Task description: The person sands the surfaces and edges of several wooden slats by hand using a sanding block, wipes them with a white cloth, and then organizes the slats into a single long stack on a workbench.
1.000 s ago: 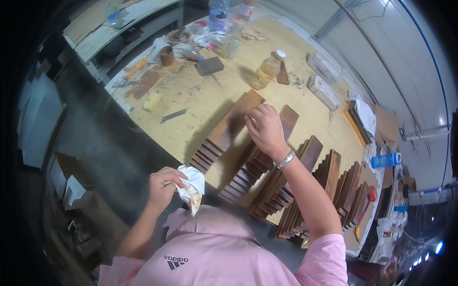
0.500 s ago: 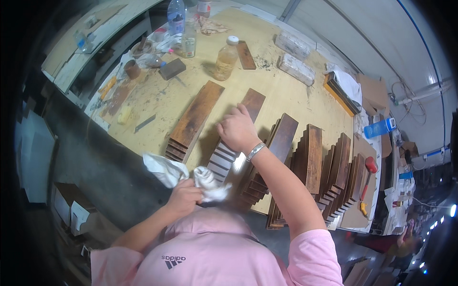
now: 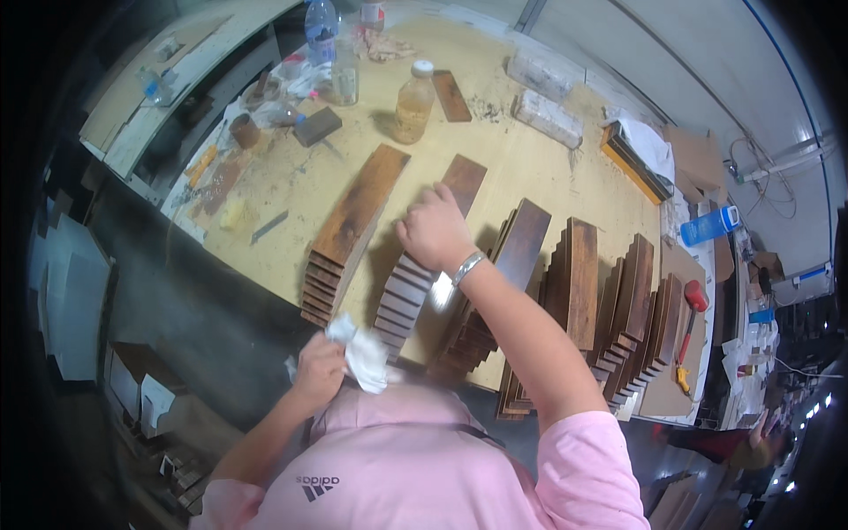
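Left hand (image 3: 320, 367): closed around one white cloth (image 3: 366, 360), soft and crumpled, held near the stepped end of the leftmost stack.
Right hand (image 3: 435, 231): fingers bent, lying over the second stack from the left (image 3: 461, 181); whether it grips a board I cannot tell. One silvery band (image 3: 468, 268) circles the wrist.
Wooden stacks: six in view, side by side on the table (image 3: 565, 181); long brown boards with mottled grain, near ends stepped like stairs. Boards overlap too much to count.
Mallet (image 3: 693, 305): one, red-headed, right of the stacks.
Metal-looking strip (image 3: 269, 226): one, thin and flat, left of the stacks.
Amber bottle (image 3: 413, 108): one, see-through, white-capped, upright beyond the stacks.
Loose board (image 3: 451, 95): one, flat, just beside that bottle.
Pale blocks (image 3: 548, 119): two, long, with smudged surfaces.
Edges: stepped ends come close to the table's near rim.
Room: a strip of yellow tabletop separates the first two stacks; a broader stretch runs from them toward the pale blocks.
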`<act>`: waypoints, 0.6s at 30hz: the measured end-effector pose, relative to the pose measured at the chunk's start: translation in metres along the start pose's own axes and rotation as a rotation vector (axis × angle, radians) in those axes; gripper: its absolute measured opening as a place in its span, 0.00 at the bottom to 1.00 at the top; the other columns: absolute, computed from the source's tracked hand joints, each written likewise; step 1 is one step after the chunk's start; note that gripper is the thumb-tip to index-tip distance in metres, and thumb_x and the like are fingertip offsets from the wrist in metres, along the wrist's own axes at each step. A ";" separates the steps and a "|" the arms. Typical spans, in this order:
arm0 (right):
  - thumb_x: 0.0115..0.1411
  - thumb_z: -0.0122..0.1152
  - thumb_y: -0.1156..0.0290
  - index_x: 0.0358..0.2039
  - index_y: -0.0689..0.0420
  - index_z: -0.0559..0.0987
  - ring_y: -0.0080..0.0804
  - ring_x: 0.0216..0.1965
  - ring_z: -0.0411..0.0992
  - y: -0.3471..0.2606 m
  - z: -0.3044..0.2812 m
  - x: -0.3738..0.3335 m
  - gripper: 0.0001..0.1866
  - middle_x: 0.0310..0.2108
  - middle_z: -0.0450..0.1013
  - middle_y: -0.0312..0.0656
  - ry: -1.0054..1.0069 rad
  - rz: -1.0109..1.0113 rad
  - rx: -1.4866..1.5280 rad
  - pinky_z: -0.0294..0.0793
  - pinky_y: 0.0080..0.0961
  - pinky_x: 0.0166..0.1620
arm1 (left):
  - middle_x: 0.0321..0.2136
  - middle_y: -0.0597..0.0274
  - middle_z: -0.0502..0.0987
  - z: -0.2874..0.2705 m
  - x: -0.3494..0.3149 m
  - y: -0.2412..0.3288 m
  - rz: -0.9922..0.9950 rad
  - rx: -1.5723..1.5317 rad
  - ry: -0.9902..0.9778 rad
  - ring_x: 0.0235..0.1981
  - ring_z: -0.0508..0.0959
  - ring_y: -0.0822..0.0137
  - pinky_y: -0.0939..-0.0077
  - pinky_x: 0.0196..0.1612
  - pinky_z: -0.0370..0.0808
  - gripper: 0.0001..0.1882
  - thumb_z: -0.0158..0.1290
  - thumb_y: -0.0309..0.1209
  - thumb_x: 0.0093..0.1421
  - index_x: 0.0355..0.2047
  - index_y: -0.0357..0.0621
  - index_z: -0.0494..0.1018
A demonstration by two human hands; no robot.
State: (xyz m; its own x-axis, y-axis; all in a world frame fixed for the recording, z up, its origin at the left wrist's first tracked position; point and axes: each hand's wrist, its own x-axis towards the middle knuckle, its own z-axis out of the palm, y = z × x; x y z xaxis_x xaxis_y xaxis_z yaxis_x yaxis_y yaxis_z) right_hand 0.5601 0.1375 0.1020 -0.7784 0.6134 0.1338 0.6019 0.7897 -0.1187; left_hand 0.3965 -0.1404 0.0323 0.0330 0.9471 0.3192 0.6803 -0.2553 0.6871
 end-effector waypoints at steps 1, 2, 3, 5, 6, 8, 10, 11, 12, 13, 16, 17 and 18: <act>0.67 0.51 0.58 0.24 0.60 0.87 0.41 0.45 0.74 0.002 -0.003 -0.001 0.23 0.30 0.83 0.43 -0.005 0.003 0.003 0.58 0.42 0.68 | 0.30 0.61 0.79 -0.009 0.021 0.010 0.065 0.014 0.005 0.35 0.75 0.52 0.62 0.42 0.75 0.13 0.56 0.19 0.47 0.32 0.42 0.84; 0.67 0.51 0.58 0.25 0.60 0.87 0.41 0.45 0.74 0.004 -0.002 0.000 0.23 0.30 0.83 0.43 -0.009 0.000 -0.005 0.58 0.42 0.68 | 0.32 0.61 0.79 -0.011 0.050 0.029 0.122 0.001 0.048 0.35 0.74 0.52 0.62 0.41 0.75 0.13 0.55 0.19 0.47 0.34 0.42 0.84; 0.67 0.51 0.58 0.25 0.60 0.87 0.41 0.45 0.74 0.004 -0.002 0.000 0.23 0.30 0.83 0.43 -0.010 -0.004 0.001 0.58 0.42 0.69 | 0.34 0.61 0.79 -0.010 0.073 0.051 0.179 0.003 0.094 0.35 0.74 0.52 0.61 0.41 0.74 0.14 0.55 0.20 0.48 0.36 0.43 0.83; 0.66 0.52 0.58 0.25 0.60 0.87 0.41 0.45 0.74 0.002 -0.001 0.002 0.23 0.30 0.83 0.43 -0.013 -0.017 0.007 0.58 0.43 0.69 | 0.37 0.62 0.79 0.021 0.075 0.049 0.155 0.036 -0.046 0.38 0.74 0.54 0.61 0.43 0.74 0.20 0.54 0.22 0.50 0.44 0.47 0.83; 0.66 0.52 0.58 0.25 0.60 0.87 0.41 0.45 0.74 0.001 0.001 0.002 0.23 0.30 0.83 0.43 0.001 -0.024 -0.001 0.58 0.43 0.69 | 0.37 0.62 0.79 0.037 0.053 0.034 0.168 0.109 -0.104 0.39 0.74 0.55 0.60 0.44 0.74 0.24 0.52 0.22 0.51 0.48 0.51 0.83; 0.66 0.52 0.58 0.25 0.59 0.87 0.41 0.45 0.75 -0.001 0.006 0.003 0.23 0.30 0.83 0.43 0.044 -0.022 -0.020 0.58 0.43 0.69 | 0.36 0.64 0.80 0.040 -0.003 -0.002 0.138 0.168 -0.155 0.38 0.75 0.54 0.59 0.44 0.74 0.23 0.52 0.21 0.51 0.45 0.52 0.85; 0.66 0.52 0.58 0.25 0.59 0.87 0.42 0.46 0.75 0.001 0.003 0.002 0.23 0.30 0.83 0.43 0.022 -0.011 -0.013 0.58 0.44 0.69 | 0.35 0.62 0.80 0.021 -0.031 -0.019 -0.007 0.062 -0.121 0.38 0.75 0.53 0.60 0.43 0.75 0.20 0.52 0.18 0.48 0.40 0.49 0.85; 0.67 0.51 0.58 0.26 0.59 0.87 0.43 0.47 0.75 0.001 0.002 0.002 0.23 0.31 0.83 0.43 0.009 -0.007 -0.007 0.58 0.44 0.69 | 0.35 0.61 0.80 0.009 -0.039 -0.021 -0.138 -0.017 -0.148 0.38 0.75 0.53 0.60 0.42 0.75 0.19 0.53 0.17 0.47 0.37 0.47 0.85; 0.67 0.51 0.58 0.26 0.59 0.87 0.43 0.47 0.75 0.001 0.002 0.002 0.23 0.31 0.83 0.43 0.004 -0.003 -0.009 0.58 0.44 0.69 | 0.34 0.57 0.80 -0.005 -0.019 -0.003 -0.198 -0.009 -0.135 0.38 0.75 0.52 0.62 0.41 0.75 0.17 0.53 0.16 0.45 0.34 0.42 0.84; 0.67 0.51 0.58 0.26 0.59 0.87 0.43 0.47 0.75 0.003 0.001 0.000 0.23 0.31 0.83 0.43 -0.005 0.002 -0.014 0.58 0.45 0.69 | 0.33 0.56 0.78 -0.016 0.013 0.020 -0.082 -0.040 -0.054 0.38 0.75 0.52 0.62 0.41 0.74 0.14 0.53 0.16 0.45 0.32 0.41 0.83; 0.67 0.51 0.58 0.27 0.59 0.88 0.44 0.48 0.74 -0.001 -0.001 0.002 0.23 0.32 0.83 0.44 -0.024 -0.006 0.003 0.58 0.46 0.69 | 0.35 0.58 0.76 0.003 0.058 0.047 0.101 -0.031 -0.016 0.39 0.74 0.53 0.62 0.43 0.72 0.17 0.55 0.16 0.46 0.36 0.42 0.83; 0.67 0.51 0.58 0.27 0.60 0.88 0.44 0.48 0.74 -0.003 -0.003 0.003 0.23 0.32 0.83 0.45 -0.031 -0.008 0.012 0.58 0.46 0.69 | 0.36 0.59 0.75 0.016 0.060 0.044 0.099 -0.023 -0.048 0.41 0.74 0.53 0.61 0.44 0.72 0.19 0.55 0.15 0.46 0.39 0.43 0.83; 0.67 0.52 0.59 0.27 0.59 0.87 0.44 0.49 0.74 -0.004 -0.004 0.004 0.22 0.33 0.83 0.45 -0.039 -0.011 0.019 0.57 0.46 0.69 | 0.36 0.59 0.75 0.030 0.046 0.030 0.073 -0.041 -0.129 0.42 0.74 0.53 0.61 0.46 0.72 0.24 0.55 0.15 0.46 0.44 0.46 0.83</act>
State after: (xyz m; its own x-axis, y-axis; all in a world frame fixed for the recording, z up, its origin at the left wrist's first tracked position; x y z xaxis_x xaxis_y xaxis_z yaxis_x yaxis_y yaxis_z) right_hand 0.5557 0.1370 0.1066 -0.7918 0.6031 0.0971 0.5897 0.7961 -0.1360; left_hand 0.4406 -0.0989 0.0483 0.1769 0.9420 0.2852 0.6419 -0.3301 0.6921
